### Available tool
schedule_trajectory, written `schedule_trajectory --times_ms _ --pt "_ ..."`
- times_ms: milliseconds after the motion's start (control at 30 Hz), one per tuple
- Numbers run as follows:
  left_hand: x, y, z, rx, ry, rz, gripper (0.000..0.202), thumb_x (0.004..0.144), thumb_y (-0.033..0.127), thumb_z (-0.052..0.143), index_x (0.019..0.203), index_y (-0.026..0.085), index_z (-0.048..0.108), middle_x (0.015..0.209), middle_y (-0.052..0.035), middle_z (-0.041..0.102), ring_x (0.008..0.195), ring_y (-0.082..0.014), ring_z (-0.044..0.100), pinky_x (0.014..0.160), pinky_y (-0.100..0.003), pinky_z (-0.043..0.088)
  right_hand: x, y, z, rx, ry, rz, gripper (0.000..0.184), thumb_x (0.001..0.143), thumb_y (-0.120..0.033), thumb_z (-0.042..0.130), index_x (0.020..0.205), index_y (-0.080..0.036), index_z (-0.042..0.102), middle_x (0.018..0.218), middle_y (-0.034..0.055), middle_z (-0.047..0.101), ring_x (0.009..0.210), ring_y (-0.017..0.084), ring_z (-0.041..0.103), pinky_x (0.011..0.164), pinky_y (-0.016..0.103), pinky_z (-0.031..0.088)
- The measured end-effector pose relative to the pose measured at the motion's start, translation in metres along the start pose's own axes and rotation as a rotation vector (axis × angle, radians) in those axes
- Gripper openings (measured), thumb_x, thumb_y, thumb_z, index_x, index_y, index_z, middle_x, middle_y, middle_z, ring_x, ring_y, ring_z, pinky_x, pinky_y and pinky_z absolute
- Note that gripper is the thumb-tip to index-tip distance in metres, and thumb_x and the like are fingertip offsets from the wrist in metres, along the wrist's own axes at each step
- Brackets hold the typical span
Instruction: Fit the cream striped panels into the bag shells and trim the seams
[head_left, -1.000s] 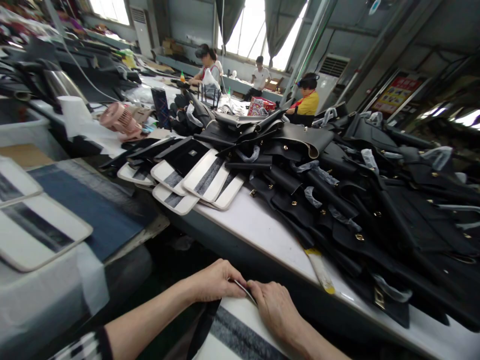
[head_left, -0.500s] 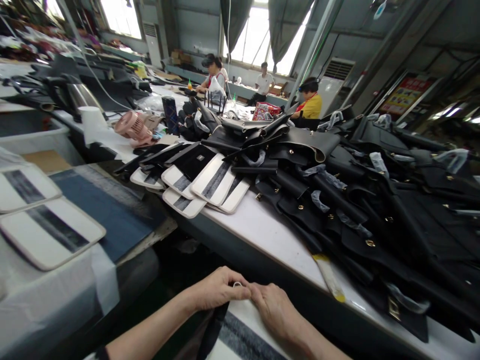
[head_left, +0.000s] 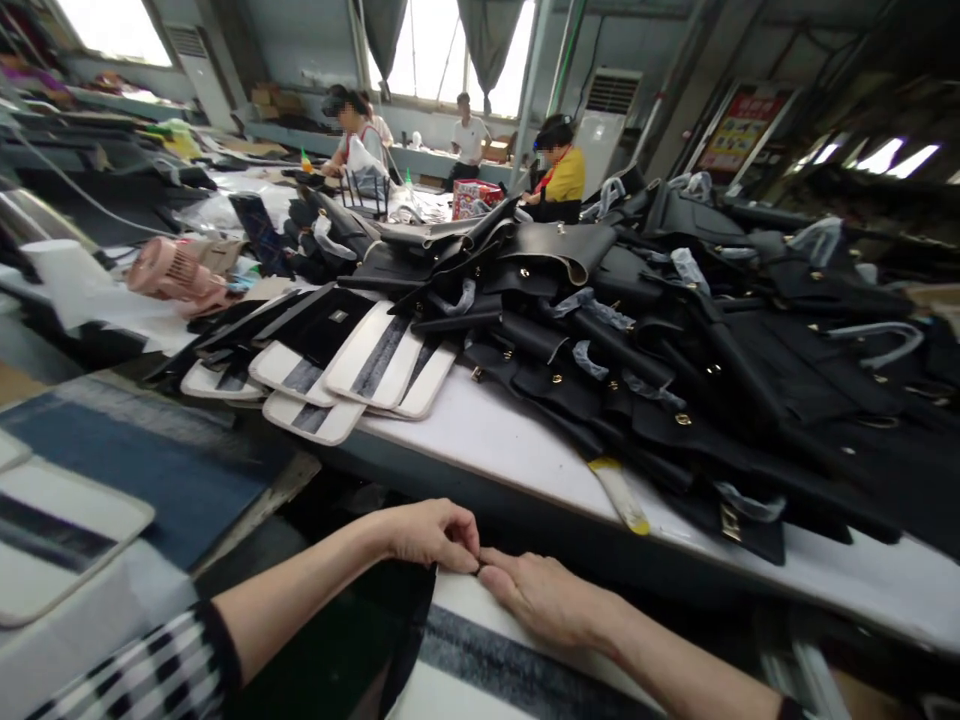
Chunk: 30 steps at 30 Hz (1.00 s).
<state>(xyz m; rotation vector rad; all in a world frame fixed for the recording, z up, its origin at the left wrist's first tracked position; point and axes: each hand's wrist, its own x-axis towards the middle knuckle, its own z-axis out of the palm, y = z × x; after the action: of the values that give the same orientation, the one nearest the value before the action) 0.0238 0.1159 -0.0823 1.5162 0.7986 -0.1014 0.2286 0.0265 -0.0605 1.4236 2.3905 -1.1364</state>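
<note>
My left hand is closed in a pinch on the far edge of a white panel with a grey stripe that lies in front of me. My right hand rests flat on the same panel, its fingertips meeting the left hand's at the edge. A black piece hangs under the panel's left side. Both hands are below the white table's front edge.
A big heap of black leather pieces covers the table. Several white striped panels are fanned out at its left. A blue mat with another panel lies at left. A pink fan and three people are behind.
The view has swung right and down. My hands stay joined at the panel's edge; the right hand's fingers now lie flatter on it.
</note>
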Motion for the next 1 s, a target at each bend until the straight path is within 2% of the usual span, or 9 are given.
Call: schedule_trajectory --times_ms 100,200,333,500,567,667,867,933,1000 --pt "0.008 0.01 -0.003 0.056 -0.08 -0.069 0.034 0.061 0.04 0.075 0.086 0.017 0.071 0.066 0.0019 0.057 0.061 -0.0129 0.051 0.052 -0.022 0.041 -0.021 0.015 -0.005 0.189 -0.032 0.063 0.054 0.101 -0.051 0.018 0.145 -0.03 0.041 0.137 0.0114 0.057 0.12 0.033 0.058 0.099 0.05 0.043" --pt "0.015 0.016 -0.006 0.103 -0.141 -0.148 0.038 0.06 0.044 0.076 0.087 0.018 0.072 0.065 0.0016 0.057 0.058 -0.0139 0.052 0.048 -0.023 0.043 -0.046 0.033 -0.007 0.27 -0.059 0.107 0.053 0.1 -0.054 0.021 0.149 -0.035 0.034 0.146 0.0097 0.048 0.128 0.035 0.051 0.103 0.054 0.04" --pt "0.016 0.018 -0.007 0.156 -0.162 -0.202 0.04 0.063 0.045 0.074 0.091 0.017 0.075 0.069 -0.0006 0.06 0.06 -0.0138 0.053 0.05 -0.023 0.043 -0.088 0.058 -0.01 0.272 -0.085 0.227 0.051 0.099 -0.054 0.027 0.145 -0.038 0.04 0.136 0.0099 0.058 0.121 0.037 0.057 0.099 0.057 0.042" --pt "0.017 0.02 -0.006 0.2 -0.182 -0.209 0.035 0.071 0.049 0.069 0.089 0.019 0.077 0.067 0.0001 0.061 0.059 -0.0128 0.048 0.052 -0.022 0.037 -0.125 0.078 -0.012 0.316 -0.095 0.309 0.049 0.099 -0.048 0.03 0.144 -0.034 0.044 0.139 0.007 0.056 0.124 0.034 0.055 0.102 0.053 0.041" --pt "0.021 0.023 -0.005 0.244 -0.197 -0.15 0.029 0.073 0.046 0.069 0.082 0.02 0.078 0.064 0.0022 0.057 0.058 -0.0118 0.043 0.053 -0.022 0.032 -0.123 0.078 -0.013 0.325 -0.088 0.316 0.05 0.099 -0.048 0.03 0.144 -0.032 0.045 0.137 0.0093 0.057 0.122 0.035 0.057 0.101 0.052 0.042" --pt "0.027 0.03 -0.005 0.295 -0.242 -0.116 0.024 0.072 0.043 0.069 0.074 0.021 0.078 0.058 0.0041 0.05 0.057 -0.0113 0.037 0.05 -0.022 0.026 -0.1 0.07 -0.013 0.349 -0.089 0.263 0.051 0.099 -0.048 0.03 0.145 -0.031 0.043 0.137 0.0112 0.057 0.122 0.034 0.057 0.101 0.05 0.043" --pt "0.028 0.032 -0.006 0.262 -0.272 -0.128 0.027 0.073 0.045 0.069 0.09 0.028 0.08 0.063 0.0053 0.057 0.062 -0.013 0.042 0.055 -0.021 0.033 -0.037 0.039 -0.01 0.377 -0.084 0.16 0.053 0.099 -0.053 0.024 0.146 -0.035 0.04 0.137 0.0121 0.057 0.12 0.038 0.057 0.099 0.056 0.042" --pt "0.028 0.029 -0.007 0.278 -0.262 -0.126 0.027 0.072 0.046 0.07 0.091 0.028 0.08 0.062 0.0056 0.056 0.062 -0.0131 0.041 0.055 -0.021 0.032 -0.02 0.03 -0.009 0.374 -0.075 0.118 0.052 0.099 -0.052 0.023 0.145 -0.035 0.041 0.135 0.0131 0.058 0.117 0.038 0.059 0.096 0.057 0.043" --pt "0.029 0.027 -0.009 0.324 -0.247 -0.125 0.027 0.071 0.048 0.07 0.083 0.026 0.08 0.056 0.0054 0.049 0.058 -0.0121 0.035 0.051 -0.023 0.027 -0.008 0.024 -0.008 0.366 -0.074 0.083 0.053 0.099 -0.05 0.021 0.145 -0.034 0.042 0.133 0.0141 0.06 0.114 0.038 0.061 0.093 0.058 0.045"
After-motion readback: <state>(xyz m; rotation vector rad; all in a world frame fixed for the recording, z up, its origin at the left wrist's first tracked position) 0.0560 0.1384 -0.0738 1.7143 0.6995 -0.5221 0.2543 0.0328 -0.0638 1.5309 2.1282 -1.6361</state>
